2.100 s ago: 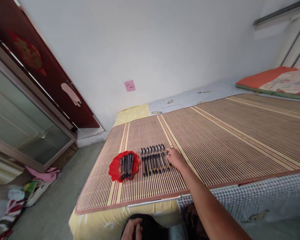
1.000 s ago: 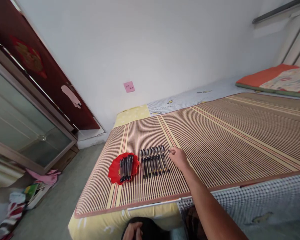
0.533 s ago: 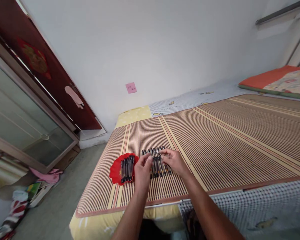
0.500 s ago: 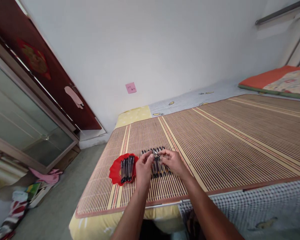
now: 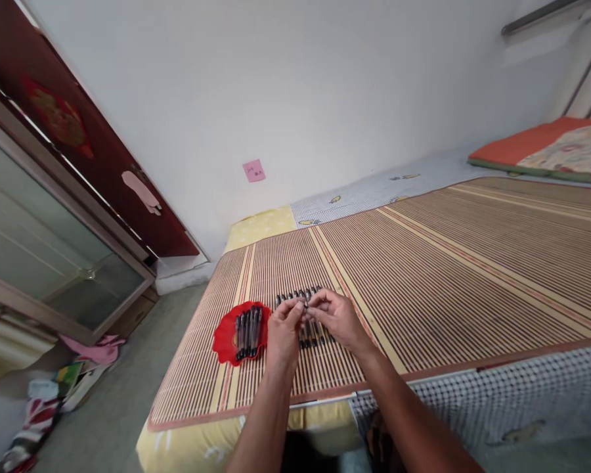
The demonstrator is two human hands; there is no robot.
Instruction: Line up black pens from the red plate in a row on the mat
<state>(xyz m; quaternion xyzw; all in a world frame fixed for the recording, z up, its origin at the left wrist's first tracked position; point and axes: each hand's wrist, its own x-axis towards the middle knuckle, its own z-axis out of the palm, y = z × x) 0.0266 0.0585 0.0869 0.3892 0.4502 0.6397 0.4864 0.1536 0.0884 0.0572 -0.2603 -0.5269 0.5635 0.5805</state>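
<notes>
My left hand (image 5: 284,330) and my right hand (image 5: 337,316) meet over a row of pens, fingertips pinched close together. Between them is something small, mostly covered by the fingers, so I cannot make out its kind. Beneath and around the hands, several dark-ended pens (image 5: 315,337) lie side by side on the striped mat (image 5: 398,295); the hands hide part of the row. Just left of my left hand, a red scalloped plate (image 5: 221,341) carries several more pens (image 5: 247,332) with black ends.
The mat covers a bed, whose yellow sheet (image 5: 197,453) shows at the front edge. A folded orange-edged quilt (image 5: 526,146) lies at the far right. On the white wall is a pink note (image 5: 254,171). A glass-panelled door (image 5: 54,223) stands at the left, with clothes (image 5: 34,420) below.
My right hand's fingertips have closed in on the left hand's, covering the shiny small thing visible between them before. The view has shifted slightly. The plate and pens stay put.
</notes>
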